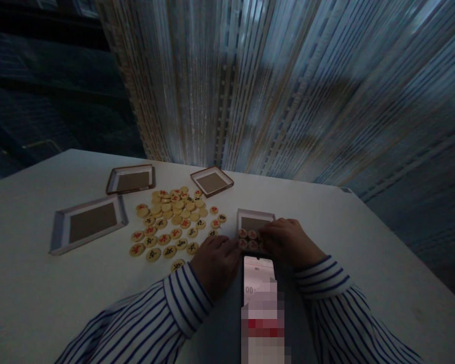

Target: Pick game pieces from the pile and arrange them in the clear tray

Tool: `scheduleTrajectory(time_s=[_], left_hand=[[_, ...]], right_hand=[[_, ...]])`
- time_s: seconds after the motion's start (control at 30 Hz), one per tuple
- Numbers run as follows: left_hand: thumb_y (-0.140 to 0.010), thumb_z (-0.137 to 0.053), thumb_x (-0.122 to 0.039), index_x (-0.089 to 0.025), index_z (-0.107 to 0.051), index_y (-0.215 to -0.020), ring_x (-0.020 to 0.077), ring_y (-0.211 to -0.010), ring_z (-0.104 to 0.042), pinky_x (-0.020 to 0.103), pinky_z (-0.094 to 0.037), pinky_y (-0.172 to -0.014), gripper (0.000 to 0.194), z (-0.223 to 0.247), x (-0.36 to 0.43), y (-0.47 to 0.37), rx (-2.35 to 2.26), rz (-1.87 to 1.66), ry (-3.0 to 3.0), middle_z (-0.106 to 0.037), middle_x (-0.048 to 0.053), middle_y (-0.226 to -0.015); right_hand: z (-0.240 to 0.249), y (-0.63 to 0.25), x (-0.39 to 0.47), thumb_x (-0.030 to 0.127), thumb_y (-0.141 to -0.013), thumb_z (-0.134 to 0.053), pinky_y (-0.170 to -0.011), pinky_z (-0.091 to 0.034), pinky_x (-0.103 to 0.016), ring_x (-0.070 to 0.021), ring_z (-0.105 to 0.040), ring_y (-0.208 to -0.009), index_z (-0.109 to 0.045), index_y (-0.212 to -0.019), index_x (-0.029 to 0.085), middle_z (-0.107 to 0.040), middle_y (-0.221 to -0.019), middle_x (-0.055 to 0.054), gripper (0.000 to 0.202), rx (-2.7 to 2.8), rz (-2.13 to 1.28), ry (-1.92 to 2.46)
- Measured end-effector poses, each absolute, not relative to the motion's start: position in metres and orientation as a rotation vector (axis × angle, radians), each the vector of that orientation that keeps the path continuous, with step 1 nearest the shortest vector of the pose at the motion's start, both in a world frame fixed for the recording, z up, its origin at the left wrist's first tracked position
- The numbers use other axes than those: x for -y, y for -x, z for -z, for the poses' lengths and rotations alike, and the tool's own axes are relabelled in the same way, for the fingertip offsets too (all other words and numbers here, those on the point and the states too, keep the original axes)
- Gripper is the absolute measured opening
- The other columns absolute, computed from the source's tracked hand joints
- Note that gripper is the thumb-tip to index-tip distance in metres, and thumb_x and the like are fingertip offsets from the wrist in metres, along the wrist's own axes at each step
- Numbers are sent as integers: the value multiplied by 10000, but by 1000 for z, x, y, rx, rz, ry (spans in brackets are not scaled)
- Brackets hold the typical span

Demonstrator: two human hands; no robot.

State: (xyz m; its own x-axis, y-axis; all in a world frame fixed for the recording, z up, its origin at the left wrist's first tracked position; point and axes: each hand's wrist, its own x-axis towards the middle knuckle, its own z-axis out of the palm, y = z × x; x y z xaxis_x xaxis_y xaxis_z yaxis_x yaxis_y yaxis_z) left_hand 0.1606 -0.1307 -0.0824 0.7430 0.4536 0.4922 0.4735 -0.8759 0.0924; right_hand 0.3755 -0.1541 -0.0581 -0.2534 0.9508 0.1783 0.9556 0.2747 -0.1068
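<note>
A small open box (257, 222) stands on the table in front of me. Several round Chinese chess pieces with red characters (252, 235) lie in rows in its near part. My right hand (290, 241) reaches in over the box's right side, fingers bent and pressed together; what they pinch, if anything, is hidden. At the box's left edge are the fingertips of my left hand (218, 263), which is curled with its fingers together and hides whatever lies beneath. Left of this hand spreads a pile of loose Chinese chess pieces (177, 206), marked red or black, some blank side up.
A phone (258, 270) with a timer on its screen lies just below the box. Two open box parts with brown rims (131, 192) (212, 194) and a larger pale tray (56, 235) rest beyond and left of the pile. A strand curtain (227, 91) hangs behind the white table (326, 212).
</note>
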Motion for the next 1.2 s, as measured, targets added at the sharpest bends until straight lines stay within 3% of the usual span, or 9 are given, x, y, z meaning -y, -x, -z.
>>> scheduleTrajectory(time_s=[1.2], left_hand=[[-807, -512, -181, -130, -627, -936, 243, -820, -616, 419, -516, -680, 180, 86, 129, -160, 745, 816, 2884, -688, 94, -943]], right_hand=[[55, -375, 156, 185, -752, -557, -746, -280, -331, -181, -567, -834, -663, -860, 223, -684, -850, -27, 156, 2316, -28, 1848]])
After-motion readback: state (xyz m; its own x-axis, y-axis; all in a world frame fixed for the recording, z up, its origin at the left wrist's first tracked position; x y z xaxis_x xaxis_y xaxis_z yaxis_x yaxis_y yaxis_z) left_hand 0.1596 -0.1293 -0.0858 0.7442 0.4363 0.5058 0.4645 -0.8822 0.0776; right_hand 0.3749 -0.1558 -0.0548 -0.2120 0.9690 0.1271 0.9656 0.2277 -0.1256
